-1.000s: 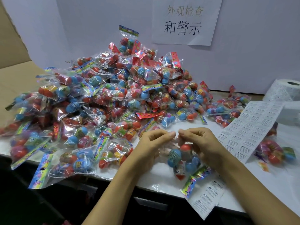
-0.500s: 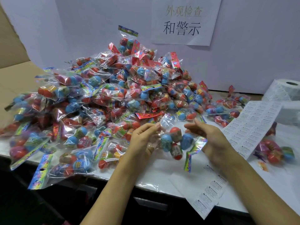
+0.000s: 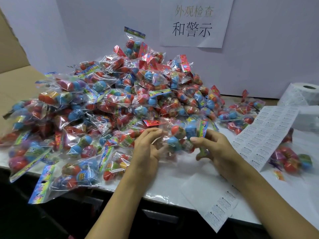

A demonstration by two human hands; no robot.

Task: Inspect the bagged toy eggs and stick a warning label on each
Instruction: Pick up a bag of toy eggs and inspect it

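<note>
Head view: we hold one bagged toy eggs pack (image 3: pixel 183 137) above the tabletop's (image 3: pixel 172 185) front edge, left hand (image 3: pixel 146 150) and right hand (image 3: pixel 215 149) each in a grip on its film. Judged light, crinkly, slippery; hold the stiffer header strip.

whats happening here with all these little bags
A person is checking bagged toy eggs at a table. Both hands hold one bag of eggs up in front of the big pile: left hand on one end, right hand on the other. A sheet of warning labels lies to the right, ready.
</note>
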